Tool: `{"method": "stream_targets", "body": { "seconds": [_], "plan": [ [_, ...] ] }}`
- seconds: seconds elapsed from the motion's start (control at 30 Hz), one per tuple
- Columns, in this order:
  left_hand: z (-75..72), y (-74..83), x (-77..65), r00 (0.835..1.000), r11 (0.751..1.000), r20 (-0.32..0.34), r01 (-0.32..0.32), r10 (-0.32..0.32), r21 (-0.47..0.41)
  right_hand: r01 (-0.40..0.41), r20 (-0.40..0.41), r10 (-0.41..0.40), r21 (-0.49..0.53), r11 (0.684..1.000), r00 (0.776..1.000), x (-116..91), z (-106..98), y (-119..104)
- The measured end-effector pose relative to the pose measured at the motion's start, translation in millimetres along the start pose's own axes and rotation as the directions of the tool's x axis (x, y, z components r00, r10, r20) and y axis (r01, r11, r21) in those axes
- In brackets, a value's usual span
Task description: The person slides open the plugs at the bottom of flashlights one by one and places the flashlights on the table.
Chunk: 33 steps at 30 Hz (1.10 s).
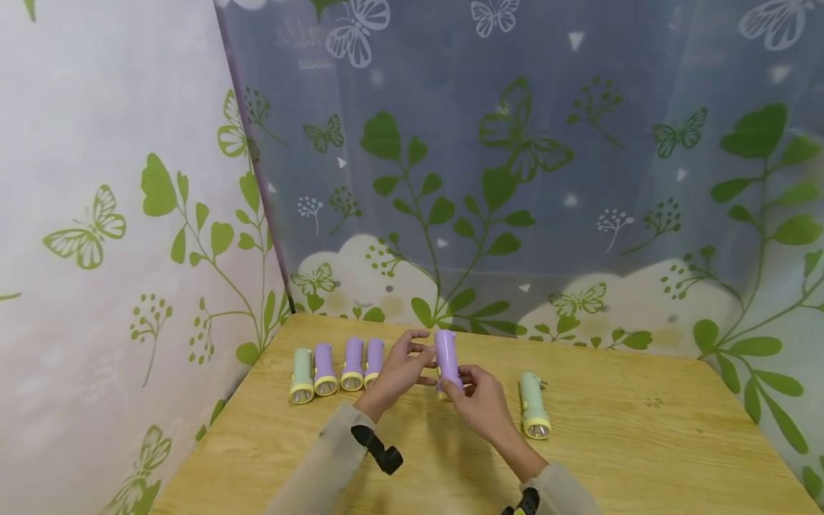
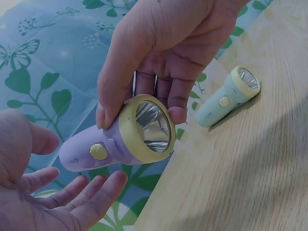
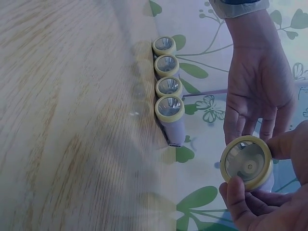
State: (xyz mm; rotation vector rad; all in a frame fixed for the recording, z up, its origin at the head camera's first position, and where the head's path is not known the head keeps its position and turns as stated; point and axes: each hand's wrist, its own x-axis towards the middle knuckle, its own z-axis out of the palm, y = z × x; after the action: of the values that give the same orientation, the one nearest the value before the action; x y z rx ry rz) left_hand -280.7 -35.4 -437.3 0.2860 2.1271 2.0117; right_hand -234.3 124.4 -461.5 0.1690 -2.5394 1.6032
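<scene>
A purple flashlight [image 1: 445, 354] with a yellow head is held above the table by my right hand [image 1: 479, 402]. In the left wrist view, the right thumb and fingers pinch it just behind the yellow rim [image 2: 131, 129], and its yellow button [image 2: 99, 151] faces the camera. My left hand [image 1: 400, 368] is beside the flashlight, palm toward it, fingers spread and slightly bent. In the left wrist view, a small gap shows between the left fingers [image 2: 98, 195] and the purple body. The right wrist view shows the lens [image 3: 248, 162] face-on.
A row on the table's left has a green flashlight [image 1: 302, 375] and three purple flashlights [image 1: 324, 368], the nearest partly behind the left hand. Another green flashlight [image 1: 533, 404] lies to the right. Patterned curtains stand behind and left of the wooden table [image 1: 644, 429].
</scene>
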Motion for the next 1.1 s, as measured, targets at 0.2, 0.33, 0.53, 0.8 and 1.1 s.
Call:
{"method": "stream_targets", "body": {
  "seconds": [0.2, 0.33, 0.53, 0.8, 1.1],
  "plan": [
    [-1.3, 2.2, 0.3, 1.000, 1.000, 0.009, -0.001, 0.001, 0.000, 0.013, -0.009, -0.013, 0.001, 1.000, 1.000, -0.9, -0.8, 0.4],
    [1.8, 13.0, -5.1, 1.000, 1.000, 0.031, -0.005, 0.005, 0.018, 0.027, -0.024, -0.028, -0.009, 1.000, 0.999, -2.8, -2.2, -1.7],
    [7.0, 17.2, -6.5, 0.999, 0.999, 0.049, -0.022, 0.020, 0.030, 0.037, -0.034, -0.038, -0.023, 0.999, 0.999, -4.8, -5.4, -3.7],
    [6.8, 1.2, 5.4, 0.998, 0.999, 0.054, -0.038, 0.036, 0.034, 0.028, -0.021, -0.029, -0.021, 0.999, 0.999, -7.3, -7.4, -3.4],
    [8.8, 1.2, 6.8, 0.997, 0.999, 0.060, -0.042, 0.040, 0.033, 0.051, -0.015, -0.051, -0.037, 0.998, 0.999, -9.5, -10.4, -5.6]
  ]
}}
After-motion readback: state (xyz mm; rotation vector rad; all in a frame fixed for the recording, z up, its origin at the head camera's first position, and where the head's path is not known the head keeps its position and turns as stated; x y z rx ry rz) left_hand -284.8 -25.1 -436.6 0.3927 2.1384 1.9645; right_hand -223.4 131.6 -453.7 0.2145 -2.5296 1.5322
